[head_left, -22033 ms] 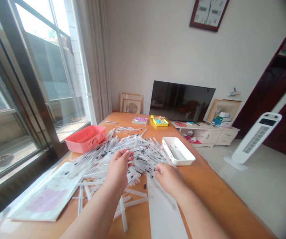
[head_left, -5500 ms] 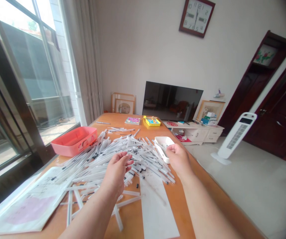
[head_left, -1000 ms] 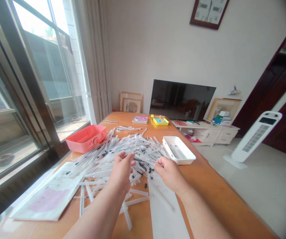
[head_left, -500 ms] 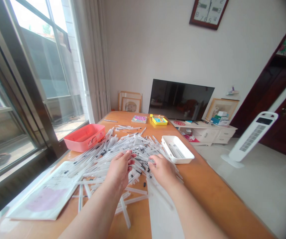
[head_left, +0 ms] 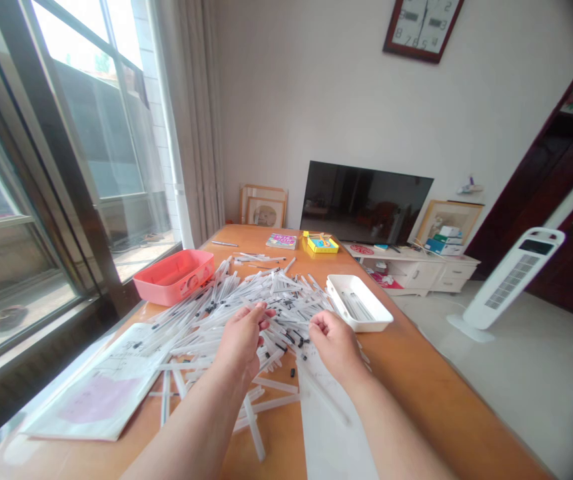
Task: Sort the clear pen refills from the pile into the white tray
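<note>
A big heap of clear plastic pen tubes with black tips (head_left: 231, 300) covers the middle of the orange wooden table (head_left: 416, 380). My left hand (head_left: 240, 337) hovers over the heap's near edge, fingers curled together around something I cannot make out. My right hand (head_left: 333, 340) is just right of it, fingers pinched around a small item, above the near-right edge of the heap. A white tray (head_left: 359, 303) with a few tubes in it lies to the right of the heap. A pink tray (head_left: 174, 275) lies at the heap's left.
A white paper strip (head_left: 331, 427) lies under my right forearm. A printed sheet (head_left: 101, 390) rests at the table's left edge by the window. A yellow box (head_left: 319, 243) and a booklet (head_left: 281, 241) sit at the far end. A white tower fan (head_left: 509, 280) stands on the floor at right.
My right hand has pulled back from the heap and lifted slightly toward me with its fingers pinched. My left hand has stayed nearly still over the heap.
</note>
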`<state>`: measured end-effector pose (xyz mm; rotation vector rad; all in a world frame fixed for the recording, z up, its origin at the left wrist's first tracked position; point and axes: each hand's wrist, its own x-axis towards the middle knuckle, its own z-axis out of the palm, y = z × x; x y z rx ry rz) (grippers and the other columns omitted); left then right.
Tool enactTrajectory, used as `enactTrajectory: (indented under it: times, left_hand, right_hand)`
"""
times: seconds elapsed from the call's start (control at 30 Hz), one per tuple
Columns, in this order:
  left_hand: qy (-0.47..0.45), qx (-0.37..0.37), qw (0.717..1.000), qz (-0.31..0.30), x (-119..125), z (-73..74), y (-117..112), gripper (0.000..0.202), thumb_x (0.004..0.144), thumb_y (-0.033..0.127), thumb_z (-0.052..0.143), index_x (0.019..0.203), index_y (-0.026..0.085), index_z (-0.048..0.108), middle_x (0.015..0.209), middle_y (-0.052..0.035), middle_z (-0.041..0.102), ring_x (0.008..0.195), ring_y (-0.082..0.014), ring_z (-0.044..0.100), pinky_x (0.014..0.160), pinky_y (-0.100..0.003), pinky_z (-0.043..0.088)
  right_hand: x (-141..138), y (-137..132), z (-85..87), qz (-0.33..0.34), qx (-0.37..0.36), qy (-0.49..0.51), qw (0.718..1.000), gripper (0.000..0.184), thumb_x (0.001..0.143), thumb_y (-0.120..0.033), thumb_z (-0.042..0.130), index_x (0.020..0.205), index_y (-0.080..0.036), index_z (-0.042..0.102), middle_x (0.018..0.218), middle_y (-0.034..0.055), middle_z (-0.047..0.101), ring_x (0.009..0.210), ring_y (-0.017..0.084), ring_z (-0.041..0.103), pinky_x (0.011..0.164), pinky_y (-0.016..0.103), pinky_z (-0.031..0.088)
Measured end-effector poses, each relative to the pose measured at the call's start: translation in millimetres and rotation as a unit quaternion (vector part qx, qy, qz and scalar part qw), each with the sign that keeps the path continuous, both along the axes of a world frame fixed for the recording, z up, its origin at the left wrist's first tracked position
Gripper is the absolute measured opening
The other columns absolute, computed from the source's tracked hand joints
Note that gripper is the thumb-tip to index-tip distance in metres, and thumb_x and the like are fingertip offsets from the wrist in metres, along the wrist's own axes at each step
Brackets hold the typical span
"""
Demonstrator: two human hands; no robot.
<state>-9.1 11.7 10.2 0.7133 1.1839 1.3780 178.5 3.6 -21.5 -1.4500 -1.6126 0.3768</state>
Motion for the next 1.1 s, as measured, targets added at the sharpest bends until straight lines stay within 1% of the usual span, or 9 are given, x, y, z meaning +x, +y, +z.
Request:
enactTrajectory:
  times: [0.07,0.13,0.27,0.4,0.5,0.6,0.73,0.8,1.1]
  left_hand:
    - [0.000,-0.007,1.000,-0.011,1.3,-1.2,0.0,0.044,0.073,0.046,0.073,0.106,0.018,0.065,0.099,-0.0075,0.073,0.066,-0.0090,0.053,0.057,-0.021,0.034]
    - [-0.008,-0.008,1.000,-0.026,3.3,-1.8,-0.5,0.045,0.075,0.045,0.072,0.110,0.018,0.064,0.099,-0.0079,0.073,0.069,-0.0101,0.055,0.060,-0.022,0.038]
    - [0.000,0.031,0.999,-0.044,8.9,-0.9,-2.9,0.044,0.079,0.044,0.068,0.114,0.019,0.064,0.094,-0.0058,0.068,0.083,-0.0147,0.060,0.069,-0.026,0.045]
    - [0.069,0.096,0.992,-0.052,13.2,-2.9,-2.7,0.041,0.081,0.044,0.066,0.115,0.020,0.066,0.091,-0.0042,0.065,0.091,-0.0192,0.061,0.075,-0.030,0.049]
    - [0.180,0.157,0.970,-0.046,10.9,-9.9,2.1,0.037,0.085,0.041,0.062,0.114,0.020,0.070,0.093,-0.0052,0.068,0.088,-0.0203,0.061,0.078,-0.033,0.049]
    - [0.340,0.219,0.915,-0.003,4.0,-17.0,7.2,0.031,0.088,0.035,0.059,0.112,0.020,0.073,0.092,-0.0060,0.068,0.090,-0.0221,0.061,0.084,-0.035,0.046]
    - [0.494,0.236,0.836,0.023,-3.3,-17.9,6.4,0.031,0.093,0.025,0.053,0.117,0.023,0.072,0.089,-0.0055,0.064,0.089,-0.0217,0.061,0.084,-0.035,0.045]
    - [0.524,0.237,0.818,0.019,-4.4,-15.6,4.1,0.032,0.094,0.023,0.051,0.119,0.024,0.071,0.091,-0.0057,0.063,0.089,-0.0211,0.061,0.084,-0.035,0.045]
    - [0.596,0.216,0.773,0.018,-4.4,-8.2,0.0,0.032,0.096,0.021,0.049,0.120,0.024,0.070,0.097,-0.0071,0.064,0.093,-0.0216,0.061,0.087,-0.035,0.047]
  right_hand:
    - [4.8,0.4,0.6,-0.001,-0.007,0.118,0.993,0.015,0.084,-0.034,0.060,0.079,-0.021,0.064,0.072,0.0003,0.063,0.069,0.017,0.056,0.064,0.026,0.043]
    - [8.3,0.4,3.1,-0.012,-0.023,0.228,0.973,0.016,0.083,-0.036,0.063,0.081,-0.020,0.064,0.073,0.0005,0.065,0.069,0.017,0.059,0.060,0.025,0.043]
    - [11.7,-1.5,13.0,-0.006,-0.036,0.405,0.913,0.019,0.083,-0.038,0.067,0.086,-0.020,0.062,0.094,0.0061,0.074,0.079,0.019,0.067,0.054,0.023,0.042]
    - [12.7,-5.7,25.2,0.025,-0.024,0.509,0.860,0.023,0.082,-0.037,0.071,0.091,-0.019,0.060,0.097,0.0100,0.075,0.080,0.021,0.071,0.054,0.023,0.045]
    - [12.8,-10.9,34.5,0.041,-0.008,0.539,0.842,0.022,0.083,-0.035,0.071,0.091,-0.019,0.060,0.094,0.0102,0.076,0.077,0.021,0.072,0.054,0.023,0.046]
    - [12.5,-16.6,41.9,0.046,0.010,0.536,0.843,0.020,0.084,-0.034,0.070,0.090,-0.018,0.060,0.093,0.0099,0.076,0.077,0.021,0.073,0.055,0.023,0.047]
    - [13.3,-20.2,45.8,0.039,0.030,0.511,0.858,0.019,0.085,-0.035,0.070,0.088,-0.017,0.061,0.092,0.0094,0.075,0.077,0.020,0.073,0.056,0.023,0.048]
    - [14.4,-19.9,45.6,0.035,0.033,0.499,0.865,0.020,0.085,-0.035,0.070,0.088,-0.017,0.062,0.092,0.0096,0.075,0.078,0.021,0.072,0.056,0.024,0.048]
    - [15.5,-16.4,40.2,0.014,0.023,0.460,0.887,0.018,0.086,-0.035,0.067,0.086,-0.019,0.062,0.094,0.0081,0.075,0.078,0.021,0.072,0.057,0.025,0.048]
